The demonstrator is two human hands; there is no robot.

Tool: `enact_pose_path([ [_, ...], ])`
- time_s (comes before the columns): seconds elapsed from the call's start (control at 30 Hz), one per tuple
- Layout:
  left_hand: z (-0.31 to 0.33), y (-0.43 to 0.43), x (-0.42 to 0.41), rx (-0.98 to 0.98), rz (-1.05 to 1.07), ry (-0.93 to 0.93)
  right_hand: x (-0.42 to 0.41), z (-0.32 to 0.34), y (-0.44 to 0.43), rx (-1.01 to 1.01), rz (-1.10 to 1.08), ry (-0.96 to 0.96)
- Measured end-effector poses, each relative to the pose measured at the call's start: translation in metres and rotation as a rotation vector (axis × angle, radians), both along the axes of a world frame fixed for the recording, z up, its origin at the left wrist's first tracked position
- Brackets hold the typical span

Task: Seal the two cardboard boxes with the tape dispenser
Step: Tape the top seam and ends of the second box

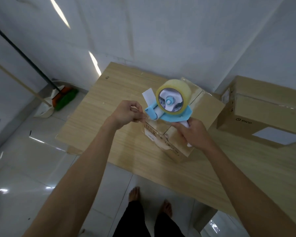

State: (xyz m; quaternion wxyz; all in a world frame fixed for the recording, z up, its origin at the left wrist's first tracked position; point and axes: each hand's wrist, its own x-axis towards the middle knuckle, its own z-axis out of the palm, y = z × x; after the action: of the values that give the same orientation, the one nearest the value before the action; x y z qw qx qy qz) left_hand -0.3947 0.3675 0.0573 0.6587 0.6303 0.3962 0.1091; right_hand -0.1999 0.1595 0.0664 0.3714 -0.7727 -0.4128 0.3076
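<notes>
Left hand point(126, 112) pinches the loose tape end point(144, 117), grip closed on it, just left of the tape dispenser point(169, 103); right hand point(193, 132) has its grip clamped round the handle. Both hover above the small box point(204, 109) (seam running away, up-right); the second box point(263, 113) lies well apart, rightward on the counter point(101, 100)

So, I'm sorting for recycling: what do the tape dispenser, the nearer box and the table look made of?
Tape dispenser: smooth blue-and-white moulded plastic, apparently. Nearer box: matte brown cardboard, creased at its flaps. Table: pale wood grain, possibly laminate.
</notes>
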Motion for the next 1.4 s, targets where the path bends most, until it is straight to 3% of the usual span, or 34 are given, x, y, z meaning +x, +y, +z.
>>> enact_pose_path([
  [0.17,0.001,0.017,-0.003,0.004,-0.188,0.0,-0.031,0.0,-0.013,0.019,-0.084,-0.053],
  [0.53,-0.01,0.066,-0.018,0.126,-0.322,0.078,-0.065,0.01,-0.044,0.03,-0.228,-0.081],
  [0.73,-0.019,0.061,0.007,0.052,-0.257,0.093,-0.066,0.015,-0.035,0.029,-0.263,-0.087],
  [0.97,-0.043,0.061,0.007,0.092,-0.28,0.054,-0.065,0.004,-0.036,-0.008,-0.262,-0.117],
  [1.23,-0.072,0.049,-0.002,0.084,-0.148,-0.006,-0.05,-0.006,-0.031,-0.062,-0.202,-0.171],
  [1.33,-0.076,0.046,-0.002,0.153,-0.163,-0.025,-0.048,-0.009,-0.029,-0.11,-0.169,-0.177],
  [1.4,-0.081,0.044,-0.003,0.306,-0.185,-0.04,-0.048,-0.015,-0.029,-0.142,-0.175,-0.176],
])
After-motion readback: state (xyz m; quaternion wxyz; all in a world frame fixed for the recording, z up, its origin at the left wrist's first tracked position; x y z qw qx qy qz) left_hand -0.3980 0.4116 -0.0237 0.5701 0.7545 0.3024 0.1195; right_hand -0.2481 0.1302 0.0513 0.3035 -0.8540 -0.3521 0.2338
